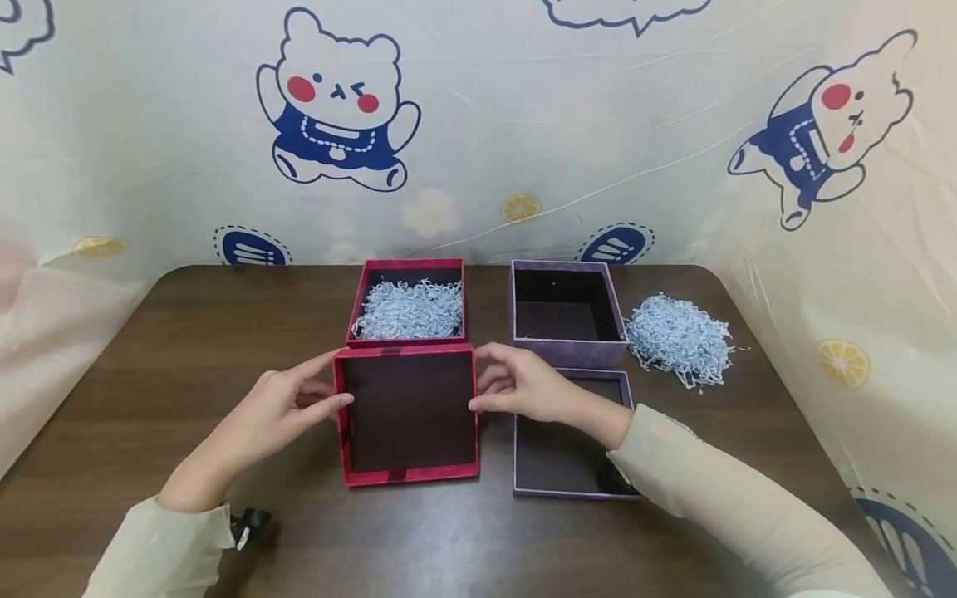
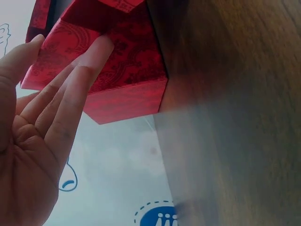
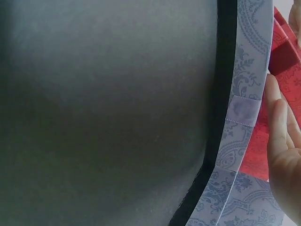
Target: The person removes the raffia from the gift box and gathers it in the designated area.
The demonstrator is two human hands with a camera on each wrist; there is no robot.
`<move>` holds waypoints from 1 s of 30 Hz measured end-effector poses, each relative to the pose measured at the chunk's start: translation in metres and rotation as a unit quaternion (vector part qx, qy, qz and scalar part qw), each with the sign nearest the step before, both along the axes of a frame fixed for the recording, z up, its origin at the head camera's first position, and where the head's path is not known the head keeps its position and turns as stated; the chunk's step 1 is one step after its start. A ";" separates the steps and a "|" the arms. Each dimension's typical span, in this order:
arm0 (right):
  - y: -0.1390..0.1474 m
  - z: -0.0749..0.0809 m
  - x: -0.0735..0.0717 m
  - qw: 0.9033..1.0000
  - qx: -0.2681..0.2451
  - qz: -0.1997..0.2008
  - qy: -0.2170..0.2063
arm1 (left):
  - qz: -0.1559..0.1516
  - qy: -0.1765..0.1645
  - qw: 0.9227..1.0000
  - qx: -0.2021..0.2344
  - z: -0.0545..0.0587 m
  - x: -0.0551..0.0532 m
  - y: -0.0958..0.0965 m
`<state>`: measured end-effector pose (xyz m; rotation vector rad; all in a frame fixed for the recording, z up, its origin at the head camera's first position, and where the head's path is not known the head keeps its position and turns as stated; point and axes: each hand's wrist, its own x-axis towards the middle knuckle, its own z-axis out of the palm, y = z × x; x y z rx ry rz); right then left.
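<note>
Both hands hold a red patterned box lid (image 1: 411, 415) by its opposite sides, its dark inside facing me. My left hand (image 1: 280, 411) has its thumb on the lid's left edge and its fingers behind. Likewise, my right hand (image 1: 527, 386) grips the right edge between thumb and fingers. Just behind the lid stands a red box (image 1: 357, 307) containing pale blue shredded paper (image 1: 411, 309). In the left wrist view, the fingers of my left hand (image 2: 51, 117) lie close to the red box (image 2: 131, 70); contact with it is hard to tell.
An open purple box (image 1: 568, 353) stands right of the red one. Its purple lid (image 1: 557, 465) lies inside-up in front, beneath my right forearm. A loose pile of pale blue shredded paper (image 1: 680, 340) rests on the brown table (image 1: 292, 540). A printed cloth (image 1: 478, 108) hangs behind.
</note>
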<state>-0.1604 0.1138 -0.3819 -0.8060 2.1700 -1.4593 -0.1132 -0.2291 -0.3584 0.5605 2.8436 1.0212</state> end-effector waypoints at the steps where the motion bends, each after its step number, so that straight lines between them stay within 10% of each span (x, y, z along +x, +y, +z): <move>1: 0.000 0.000 0.000 1.000 0.001 -0.001 0.001 | 0.001 0.003 1.000 -0.001 0.000 0.000 0.000; 30: 0.004 -0.015 -0.005 0.999 0.028 0.011 0.014 | 0.010 -0.034 0.999 0.012 -0.017 -0.009 0.008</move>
